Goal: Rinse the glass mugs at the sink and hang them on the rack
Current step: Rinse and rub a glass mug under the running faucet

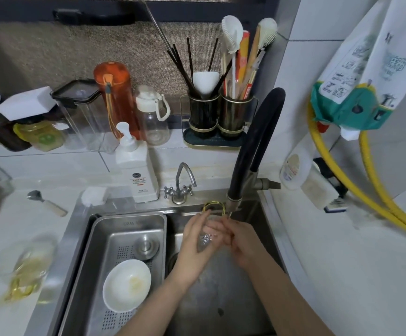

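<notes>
Both hands meet over the sink (223, 299), just below the black tap's (253, 151) nozzle. Left hand (193, 238) curls round the near side of a glass mug (209, 235), fingers wrapped on its wall; right hand (239, 241) grips the same mug from the other side, fingertips pressed to the glass. Water glints inside the mug between the two palms. Its gold handle (213, 207) loops up and away from the person, toward the tap, so the mug's long axis seems to run from the handle end down toward the wrists; the glass is too clear and blurred to tell where the mouth faces.

Left of the mug, a steel tray (100, 241) sits in the sink, holding a white bowl (126, 286) and a round steel plug. Stamped marks on the tray's far rim cannot be read. Behind the tray, left of the tap, stands a white pump bottle (136, 170) with a round dark emblem and small lines of print, one red, all too small to read. A small chrome tap (180, 185) stands between the bottle and the black tap. Right of the black tap a white bottle (293, 170) leans on the wall, label illegible. Far left of the sink, on the counter, blurred glassware with gold (24, 270) sits near a spoon (46, 203).
</notes>
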Tool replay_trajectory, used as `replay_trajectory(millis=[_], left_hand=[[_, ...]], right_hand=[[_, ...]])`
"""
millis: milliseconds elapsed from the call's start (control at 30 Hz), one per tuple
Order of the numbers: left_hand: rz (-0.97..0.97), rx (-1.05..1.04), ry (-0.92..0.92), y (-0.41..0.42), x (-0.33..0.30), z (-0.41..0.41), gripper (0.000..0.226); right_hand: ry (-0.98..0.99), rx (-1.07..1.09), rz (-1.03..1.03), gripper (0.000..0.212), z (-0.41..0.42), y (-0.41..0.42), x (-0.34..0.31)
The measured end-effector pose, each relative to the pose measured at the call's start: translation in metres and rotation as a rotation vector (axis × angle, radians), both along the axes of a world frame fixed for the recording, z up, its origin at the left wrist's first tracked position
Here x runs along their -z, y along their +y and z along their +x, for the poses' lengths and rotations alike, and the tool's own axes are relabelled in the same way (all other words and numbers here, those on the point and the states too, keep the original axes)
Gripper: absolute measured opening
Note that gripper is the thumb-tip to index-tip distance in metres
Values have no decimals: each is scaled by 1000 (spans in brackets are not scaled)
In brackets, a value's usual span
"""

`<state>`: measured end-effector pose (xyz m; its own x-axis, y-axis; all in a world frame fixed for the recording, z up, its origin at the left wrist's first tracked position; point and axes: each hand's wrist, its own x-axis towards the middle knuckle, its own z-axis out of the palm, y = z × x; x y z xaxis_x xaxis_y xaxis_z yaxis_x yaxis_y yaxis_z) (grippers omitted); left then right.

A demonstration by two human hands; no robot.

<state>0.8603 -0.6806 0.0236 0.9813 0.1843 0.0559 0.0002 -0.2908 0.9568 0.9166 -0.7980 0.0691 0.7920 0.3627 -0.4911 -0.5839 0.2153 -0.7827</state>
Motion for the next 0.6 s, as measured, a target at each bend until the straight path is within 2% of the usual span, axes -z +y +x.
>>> replay_trajectory(millis=[67,133,200,300,367,400,500,600], left_hand=[[-81,-30,61,1,-7,4,45],[-256,-18,165,1,-17,11,34],[-382,-3,251,3,-23,17,33],[-462,-44,308,5,-21,18,57],[-500,-54,297,2,-15,12,79],[-510,-60,285,-1,-12,9,80],[-624,-109,246,-8,-10,6,55],[-656,-144,261,-7,-14,13,37]], right_hand=[[-56,-70,-29,33,0,1,0],[-203,-220,-159,30,-1,0,-6],[-335,-322,-217,29,-1,-5,-8],[-404,-245,-230,22,-3,-9,-14],[-297,-72,-200,18,-2,-3,-12],[-250,5,-189,17,-3,0,-13],[-339,23,-278,18,-5,4,-10],[-528,-196,-318,19,-9,-3,-11]])
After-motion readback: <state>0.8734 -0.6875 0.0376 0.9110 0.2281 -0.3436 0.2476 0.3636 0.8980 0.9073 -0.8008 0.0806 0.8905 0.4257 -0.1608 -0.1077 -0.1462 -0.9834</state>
